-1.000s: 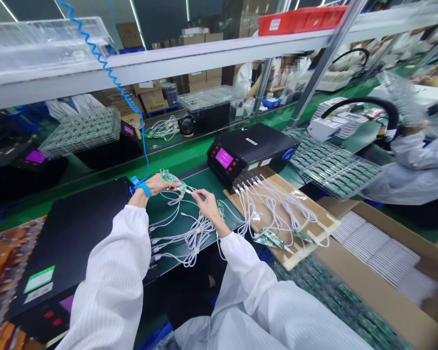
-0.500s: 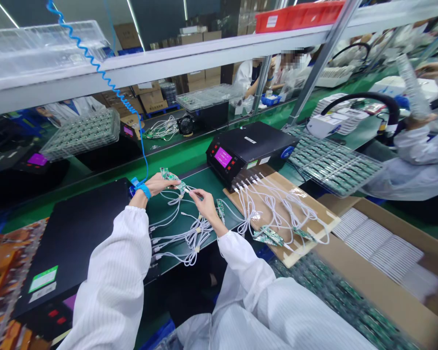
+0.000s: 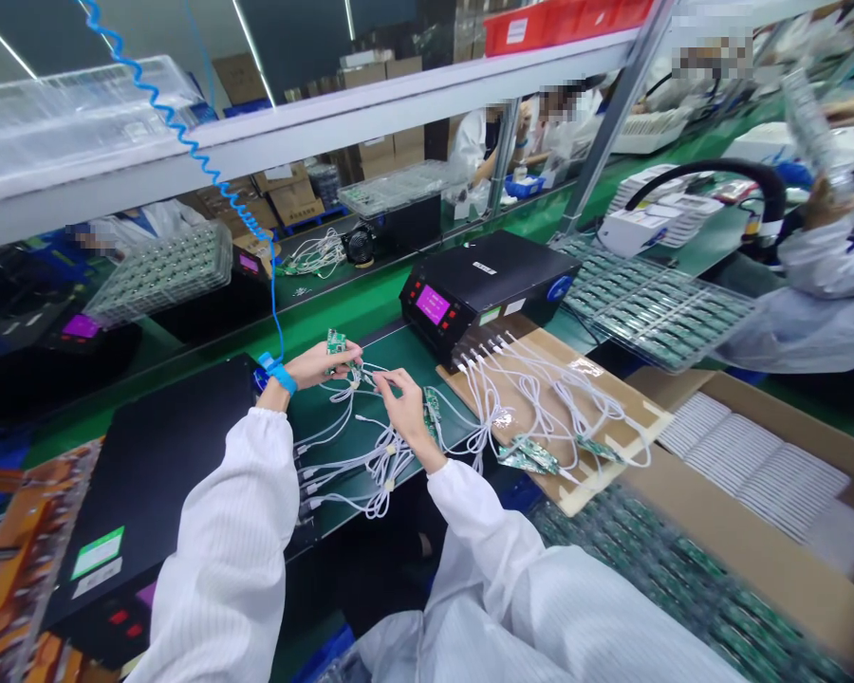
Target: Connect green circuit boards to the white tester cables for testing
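A green circuit board is pinched between the thumb and fingers of my left hand, which wears a blue wrist strap with a coiled cord. Close by on the right, my right hand is closed on the end of a white cable, its fingertips near the board's lower end. Whether the plug sits in the board, I cannot tell. Bundled white cables lie on the green bench below both hands. Another circuit board rests just beyond my right wrist.
A black tester box with a lit purple screen stands behind, its cables running over a cardboard sheet. Another black box is at left. To the right are a board tray and an open carton. A shelf crosses above.
The board in my left hand has turned more upright, its face now toward me. My right hand stays almost in place, still pinching the cable end. The camera view has shifted slightly.
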Available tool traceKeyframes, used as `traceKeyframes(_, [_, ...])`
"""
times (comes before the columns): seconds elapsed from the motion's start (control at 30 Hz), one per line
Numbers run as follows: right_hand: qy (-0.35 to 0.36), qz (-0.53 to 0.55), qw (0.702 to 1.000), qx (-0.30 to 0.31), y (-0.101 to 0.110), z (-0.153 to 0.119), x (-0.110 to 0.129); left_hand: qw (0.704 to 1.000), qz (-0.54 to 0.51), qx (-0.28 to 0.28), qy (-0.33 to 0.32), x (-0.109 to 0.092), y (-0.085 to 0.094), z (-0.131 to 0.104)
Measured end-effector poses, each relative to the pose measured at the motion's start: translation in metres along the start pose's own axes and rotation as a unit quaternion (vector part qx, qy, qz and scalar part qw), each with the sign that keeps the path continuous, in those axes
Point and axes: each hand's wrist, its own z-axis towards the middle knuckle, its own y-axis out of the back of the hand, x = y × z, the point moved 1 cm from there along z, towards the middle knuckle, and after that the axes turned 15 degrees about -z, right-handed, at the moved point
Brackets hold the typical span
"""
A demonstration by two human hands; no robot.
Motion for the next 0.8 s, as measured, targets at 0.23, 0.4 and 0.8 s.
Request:
traceKeyframes(0.23, [0.0,0.058,0.998,0.007,0.003,-0.003,0.012,0.997,-0.058,0.04,0.041,0.0,0.001,-0.001])
traceKeyframes(0.4, [0.023,0.061,0.998,-0.016,0.005,0.004,0.025,0.993,-0.072,0.059,0.067,0.001,0.0,0.0])
traceKeyframes(0.8, [0.026,0.045,0.999,-0.017,0.0,0.01,0.032,0.994,-0.055,0.075,0.05,0.006,0.002,0.001])
